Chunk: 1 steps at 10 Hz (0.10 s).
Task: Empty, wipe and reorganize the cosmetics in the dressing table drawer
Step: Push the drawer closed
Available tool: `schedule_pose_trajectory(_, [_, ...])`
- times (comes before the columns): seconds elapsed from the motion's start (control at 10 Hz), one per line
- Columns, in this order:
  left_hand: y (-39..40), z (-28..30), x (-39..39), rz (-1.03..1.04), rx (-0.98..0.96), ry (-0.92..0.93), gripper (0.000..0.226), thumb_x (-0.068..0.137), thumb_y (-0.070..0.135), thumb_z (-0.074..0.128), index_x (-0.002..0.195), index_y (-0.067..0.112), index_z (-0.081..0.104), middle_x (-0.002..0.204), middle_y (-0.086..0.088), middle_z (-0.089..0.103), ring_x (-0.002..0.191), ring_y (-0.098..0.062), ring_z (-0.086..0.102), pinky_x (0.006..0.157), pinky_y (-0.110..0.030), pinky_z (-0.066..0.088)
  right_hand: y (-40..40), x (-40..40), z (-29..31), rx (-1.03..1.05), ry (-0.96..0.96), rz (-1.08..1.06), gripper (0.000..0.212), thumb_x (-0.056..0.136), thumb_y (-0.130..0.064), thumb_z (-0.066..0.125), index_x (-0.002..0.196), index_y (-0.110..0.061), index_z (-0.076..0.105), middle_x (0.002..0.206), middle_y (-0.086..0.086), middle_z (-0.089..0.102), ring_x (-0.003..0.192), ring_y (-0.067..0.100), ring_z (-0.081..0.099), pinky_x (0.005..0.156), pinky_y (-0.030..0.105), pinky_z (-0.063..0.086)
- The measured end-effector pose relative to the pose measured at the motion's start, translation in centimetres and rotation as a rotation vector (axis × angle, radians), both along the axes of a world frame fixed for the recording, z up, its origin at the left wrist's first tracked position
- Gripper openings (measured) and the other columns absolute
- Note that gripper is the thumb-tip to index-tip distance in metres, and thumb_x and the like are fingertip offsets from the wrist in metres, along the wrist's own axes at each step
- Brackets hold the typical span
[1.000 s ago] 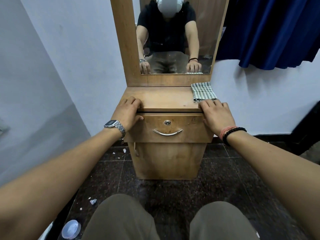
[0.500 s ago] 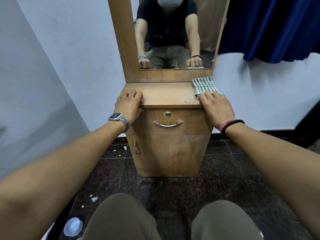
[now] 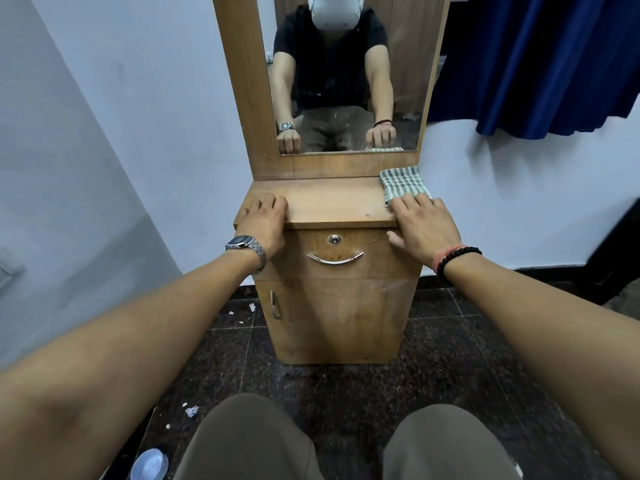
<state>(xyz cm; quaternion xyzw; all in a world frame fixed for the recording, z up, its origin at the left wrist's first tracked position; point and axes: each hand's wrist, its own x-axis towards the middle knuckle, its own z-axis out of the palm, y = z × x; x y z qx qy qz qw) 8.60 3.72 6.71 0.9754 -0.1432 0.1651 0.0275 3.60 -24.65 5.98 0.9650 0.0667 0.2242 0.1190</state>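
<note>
Head view: both hands lie flat-fingered on the worktop (image 3: 332,206) edge, gripping nothing; drawer handle (image 3: 335,259) sits below between them, running sideways, right hand (image 3: 424,225) slightly nearer than left hand (image 3: 265,223).

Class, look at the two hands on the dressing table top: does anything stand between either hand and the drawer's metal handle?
Nothing visible does. The left hand and right hand rest on the tabletop's front edge; the drawer below is shut, and its curved handle lies bare between them. The checked cloth sits on top, beyond the right fingertips.
</note>
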Motion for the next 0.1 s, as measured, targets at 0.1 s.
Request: schedule_pose_trajectory(0.1, [-0.68, 1.65, -1.03, -0.061, -0.013, 0.023, 0.041, 0.079, 0.007, 0.051, 0.119, 0.018, 0.046, 0.126, -0.006, 0.048, 0.117, -0.029, 0.043, 0.093, -0.041, 0.038, 0.37, -0.79, 1.36, 0.011, -0.039, 0.011, 0.056, 0.085, -0.047, 0.057, 0.131, -0.018, 0.043, 0.131, 0.004, 0.051, 0.114, 0.025, 0.049, 0.088, 0.039, 0.037])
